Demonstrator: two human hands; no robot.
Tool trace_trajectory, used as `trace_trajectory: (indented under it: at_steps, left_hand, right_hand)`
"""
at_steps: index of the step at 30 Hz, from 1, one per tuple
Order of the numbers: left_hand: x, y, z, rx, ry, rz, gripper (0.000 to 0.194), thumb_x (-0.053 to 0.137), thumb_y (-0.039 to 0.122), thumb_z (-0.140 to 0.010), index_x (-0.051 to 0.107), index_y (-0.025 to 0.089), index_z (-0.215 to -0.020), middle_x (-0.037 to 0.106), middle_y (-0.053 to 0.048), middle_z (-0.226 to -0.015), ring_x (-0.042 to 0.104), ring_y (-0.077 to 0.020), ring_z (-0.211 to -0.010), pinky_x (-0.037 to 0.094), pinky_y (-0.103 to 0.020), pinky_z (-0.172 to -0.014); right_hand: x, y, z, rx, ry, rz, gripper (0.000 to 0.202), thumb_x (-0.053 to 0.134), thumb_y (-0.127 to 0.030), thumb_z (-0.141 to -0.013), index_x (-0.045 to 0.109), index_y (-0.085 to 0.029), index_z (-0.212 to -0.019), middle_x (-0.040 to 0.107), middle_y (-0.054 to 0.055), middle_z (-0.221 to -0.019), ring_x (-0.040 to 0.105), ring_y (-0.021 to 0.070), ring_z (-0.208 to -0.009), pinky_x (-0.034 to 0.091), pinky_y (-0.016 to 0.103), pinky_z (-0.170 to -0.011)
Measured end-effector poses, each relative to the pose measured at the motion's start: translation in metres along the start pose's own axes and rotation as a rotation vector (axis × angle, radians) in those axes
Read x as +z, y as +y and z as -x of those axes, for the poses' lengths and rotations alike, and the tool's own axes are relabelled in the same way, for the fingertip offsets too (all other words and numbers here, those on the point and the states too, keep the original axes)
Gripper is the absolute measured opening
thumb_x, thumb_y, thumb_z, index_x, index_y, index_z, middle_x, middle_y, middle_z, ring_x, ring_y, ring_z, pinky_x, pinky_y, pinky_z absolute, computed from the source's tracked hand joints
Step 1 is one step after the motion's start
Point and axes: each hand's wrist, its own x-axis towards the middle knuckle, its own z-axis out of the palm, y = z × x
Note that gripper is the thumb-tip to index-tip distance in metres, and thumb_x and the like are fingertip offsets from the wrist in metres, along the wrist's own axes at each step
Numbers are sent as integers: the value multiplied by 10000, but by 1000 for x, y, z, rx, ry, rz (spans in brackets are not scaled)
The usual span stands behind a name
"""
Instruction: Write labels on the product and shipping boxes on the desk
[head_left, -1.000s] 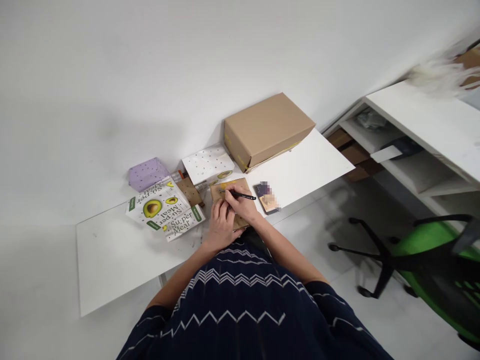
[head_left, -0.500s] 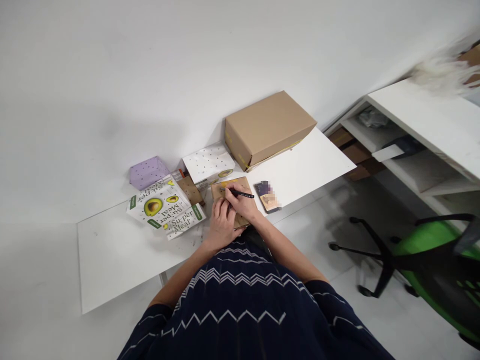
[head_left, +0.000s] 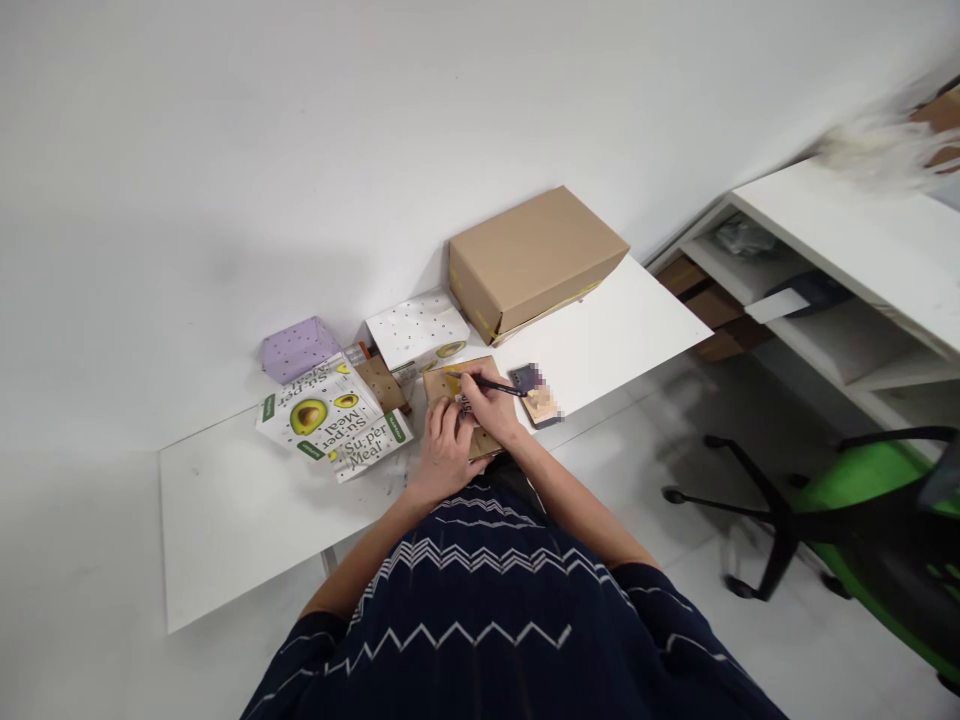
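My right hand (head_left: 489,410) is closed round a black pen (head_left: 499,386), its tip pointing left over a yellow patch on a small brown cardboard box (head_left: 487,441). Across the near left of that box lies my left hand (head_left: 444,447), fingers bent over the top and thumb at the near edge, gripping it. Dark print on the box shows partly between the hands. Just right of the box is a phone (head_left: 523,377), partly pixelated.
White avocado-print packages (head_left: 319,410) lie left of my hands, with a purple box (head_left: 300,347) behind. A white dotted box (head_left: 416,330) and a large brown carton (head_left: 540,250) stand along the wall. Right are a shelf unit (head_left: 847,230) and a green chair (head_left: 862,490).
The pen has tilted, its back end now further right, and my right hand has shifted slightly right, uncovering print on the box. My left hand stays on the box.
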Motion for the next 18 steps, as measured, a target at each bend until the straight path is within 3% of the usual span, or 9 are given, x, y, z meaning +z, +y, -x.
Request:
trace_trajectory:
  at_steps: [5,7,9,10,13,15,18]
  left_hand:
    - [-4,-1,0,25,-1,-2,708,786,534,-733,560,124,-1264,508,-223,-1335,420,-431,-1349,364,-605,-1140]
    - [-5,-2,0,30,6,1,695,762,556,-753,561,127,-1262,512,-222,-1327,427,-431,-1344,366,-612,-1136]
    - [-6,-2,-1,32,13,4,676,743,563,-772,560,135,-1262,516,-219,-1327,430,-428,-1345,369,-619,-1130]
    - [-6,-3,-1,32,18,4,666,736,562,-780,560,137,-1262,517,-219,-1327,432,-427,-1344,372,-621,-1127]
    - [-8,-3,-1,31,32,10,653,732,551,-791,561,123,-1254,518,-226,-1326,436,-426,-1340,381,-614,-1123]
    - [-8,-4,-1,38,40,16,653,731,549,-794,562,114,-1251,519,-231,-1318,439,-427,-1339,386,-611,-1119]
    - [-8,-6,-1,53,43,3,663,727,558,-796,560,108,-1253,523,-238,-1307,442,-432,-1334,394,-617,-1109]
  right_hand:
    - [-30,4,-2,38,308,-162,286,488,-477,-953,592,-227,-1044,653,4,-832,607,143,-642,530,295,-652]
    - [-50,22,-4,58,410,-97,316,448,-480,-971,576,-227,-1111,659,21,-896,614,147,-665,538,308,-678]
    - [-69,48,-4,84,415,74,339,422,-446,-981,576,-217,-1178,671,55,-971,640,182,-769,549,349,-757]
    - [-75,63,-3,84,368,206,336,419,-405,-981,587,-212,-1198,675,83,-1034,646,211,-871,543,381,-828]
    - [-81,102,6,86,-65,632,398,434,-213,-957,577,-166,-1325,596,174,-1332,556,284,-1196,449,442,-1028]
    - [-74,120,11,114,-331,851,480,440,-125,-928,544,-154,-1395,527,186,-1439,518,315,-1239,398,474,-1068]
    - [-54,135,12,141,-533,1046,517,405,-123,-945,508,-186,-1448,510,173,-1461,530,340,-1175,414,493,-1012]
